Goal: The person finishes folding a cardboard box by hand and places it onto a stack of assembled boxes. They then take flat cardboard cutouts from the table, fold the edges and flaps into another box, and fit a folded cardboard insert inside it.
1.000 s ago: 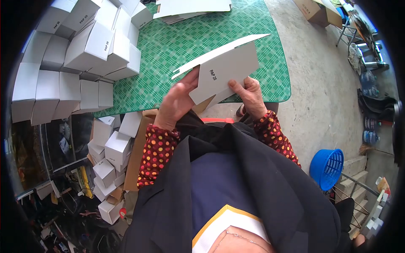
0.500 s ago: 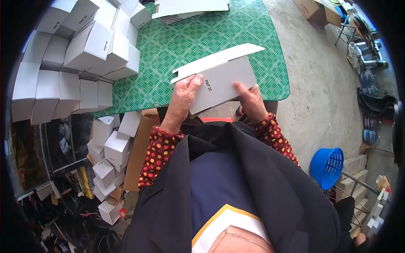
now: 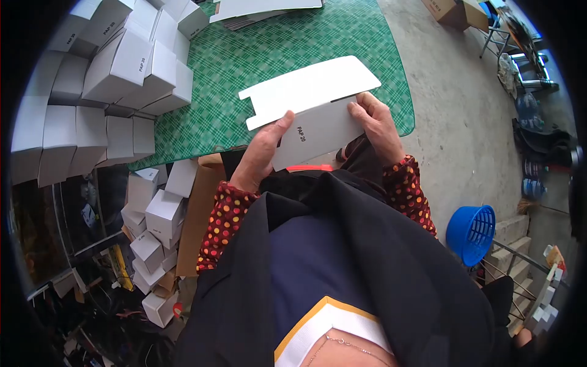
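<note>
Between my two hands is a partly folded white cardboard box (image 3: 324, 129) printed "PAP 20", held over the near edge of the green checked table. Its long upper panel (image 3: 312, 85) stands out toward the table, with a notched left end. My left hand (image 3: 266, 144) grips the box's left end, thumb on the printed face and fingers hidden behind. At the right end, my right hand (image 3: 377, 119) holds the upper corner, its thumb and fingers closed at the fold.
Made-up white boxes (image 3: 116, 67) are piled on the left of the green table (image 3: 226, 61). Flat cardboard sheets (image 3: 263, 9) lie at its far side. More white boxes (image 3: 164, 214) fill a brown carton (image 3: 202, 214) below. A blue basket (image 3: 469, 235) stands at the right.
The upper panel has tilted open and shows more of its white surface. My right hand has moved up from the printed face to the fold at the right end.
</note>
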Tool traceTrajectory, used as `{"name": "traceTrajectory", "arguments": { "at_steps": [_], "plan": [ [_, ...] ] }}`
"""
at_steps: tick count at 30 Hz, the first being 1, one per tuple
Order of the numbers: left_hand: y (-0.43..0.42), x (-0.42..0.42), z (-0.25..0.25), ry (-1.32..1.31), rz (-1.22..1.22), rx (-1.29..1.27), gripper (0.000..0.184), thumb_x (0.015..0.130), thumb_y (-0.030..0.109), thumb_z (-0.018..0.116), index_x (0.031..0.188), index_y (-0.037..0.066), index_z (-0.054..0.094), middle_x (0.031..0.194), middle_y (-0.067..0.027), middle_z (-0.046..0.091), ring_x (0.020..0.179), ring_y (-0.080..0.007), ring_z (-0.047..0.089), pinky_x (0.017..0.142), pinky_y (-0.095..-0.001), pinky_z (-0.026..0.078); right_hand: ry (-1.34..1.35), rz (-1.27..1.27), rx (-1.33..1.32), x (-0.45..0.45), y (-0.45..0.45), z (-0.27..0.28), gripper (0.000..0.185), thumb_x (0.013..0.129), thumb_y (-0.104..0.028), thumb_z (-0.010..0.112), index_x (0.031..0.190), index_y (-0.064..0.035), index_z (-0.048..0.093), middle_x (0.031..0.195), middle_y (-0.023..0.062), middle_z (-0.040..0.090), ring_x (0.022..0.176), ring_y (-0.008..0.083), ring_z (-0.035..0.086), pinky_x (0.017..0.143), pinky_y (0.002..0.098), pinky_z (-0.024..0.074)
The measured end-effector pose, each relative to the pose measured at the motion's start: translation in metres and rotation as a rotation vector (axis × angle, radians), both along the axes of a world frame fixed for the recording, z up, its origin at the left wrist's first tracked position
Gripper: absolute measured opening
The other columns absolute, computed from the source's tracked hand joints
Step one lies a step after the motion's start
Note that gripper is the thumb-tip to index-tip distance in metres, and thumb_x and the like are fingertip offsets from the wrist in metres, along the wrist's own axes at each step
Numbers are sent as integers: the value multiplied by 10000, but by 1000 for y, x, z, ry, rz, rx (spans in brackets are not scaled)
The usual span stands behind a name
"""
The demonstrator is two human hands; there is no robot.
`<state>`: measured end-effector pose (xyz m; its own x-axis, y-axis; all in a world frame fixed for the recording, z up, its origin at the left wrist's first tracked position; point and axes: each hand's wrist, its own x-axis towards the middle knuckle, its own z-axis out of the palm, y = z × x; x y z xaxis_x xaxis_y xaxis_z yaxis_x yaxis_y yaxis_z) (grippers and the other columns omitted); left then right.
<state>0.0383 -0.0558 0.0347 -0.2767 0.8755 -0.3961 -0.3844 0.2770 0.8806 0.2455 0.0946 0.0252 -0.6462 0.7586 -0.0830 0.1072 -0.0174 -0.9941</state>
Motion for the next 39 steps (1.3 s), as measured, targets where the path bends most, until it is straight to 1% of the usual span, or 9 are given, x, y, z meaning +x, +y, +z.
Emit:
{"name": "traceTrajectory", "arguments": {
  "at_steps": [3, 4, 9, 14, 18, 23, 28, 34, 39],
  "plan": [
    [4, 4, 2, -360, 147, -67, 462, 1039, 340, 583, 1272, -57, 617, 1112, -110, 682, 900, -117, 632, 731, -182, 496, -5, -77, 9, -11, -6, 0, 191, 965, -193, 654, 997, -9, 614, 813, -3, 580, 686, 68, 498, 642, 198, 444],
    [4, 3, 0, -360, 148, -69, 462, 1039, 340, 583, 1272, -57, 617, 1112, -110, 682, 900, -117, 632, 731, -182, 496, -5, -77, 7, -13, -8, 0, 191, 965, -193, 654, 997, -9, 614, 813, -3, 580, 686, 68, 498, 642, 198, 444],
    [4, -2, -8, -82, -1, -94, 467, 1048, 378, 563, 1232, -46, 633, 1086, -103, 660, 882, -108, 593, 722, -196, 474, -102, -148, 120, -20, -12, 1, 262, 932, -236, 701, 960, 14, 628, 790, 52, 637, 656, 134, 599, 566, 221, 502],
    [1, 5, -2, -44, 23, -46, 464, 1050, 371, 560, 1224, -52, 633, 1063, -93, 660, 884, -107, 588, 734, -202, 470, -198, -232, 273, -35, -14, 2, 481, 884, -406, 760, 1032, 22, 600, 833, 109, 658, 652, 163, 620, 559, 245, 508],
    [-1, 10, 0, 33, 4, -51, 462, 1058, 377, 542, 1230, -41, 635, 1078, -96, 664, 914, -116, 592, 773, -221, 479, -495, -248, 382, -44, -14, 7, 735, 796, -544, 802, 1113, 67, 545, 869, 212, 678, 725, 273, 699, 596, 321, 575],
    [-2, 25, -16, 196, -13, 4, 444, 1066, 378, 520, 1236, -10, 650, 1103, -113, 695, 919, -153, 632, 792, -263, 509, -603, -213, 398, -48, -15, 16, 918, 734, -627, 810, 1178, 103, 475, 889, 263, 665, 746, 336, 714, 605, 372, 596],
    [3, 27, -13, 253, -34, -73, 412, 1069, 357, 516, 1214, -3, 655, 1073, -113, 701, 895, -165, 634, 797, -279, 511, -625, -200, 460, -49, -15, 11, 957, 724, -643, 808, 1188, 114, 451, 915, 277, 653, 746, 349, 712, 609, 372, 601],
    [5, 30, -22, 224, 11, -12, 378, 1070, 326, 516, 1189, 1, 668, 1033, -110, 708, 887, -156, 638, 776, -271, 513, -606, -195, 452, -51, -11, 6, 918, 734, -628, 808, 1167, 105, 466, 923, 279, 649, 744, 349, 711, 614, 369, 604],
    [2, 27, -42, 534, -9, 122, 357, 1072, 306, 514, 1143, -3, 679, 976, -101, 713, 854, -149, 640, 727, -261, 511, -567, -199, 432, -52, -6, -1, 900, 738, -622, 808, 1163, 100, 477, 918, 278, 649, 749, 350, 713, 621, 377, 607]
  ]
}}
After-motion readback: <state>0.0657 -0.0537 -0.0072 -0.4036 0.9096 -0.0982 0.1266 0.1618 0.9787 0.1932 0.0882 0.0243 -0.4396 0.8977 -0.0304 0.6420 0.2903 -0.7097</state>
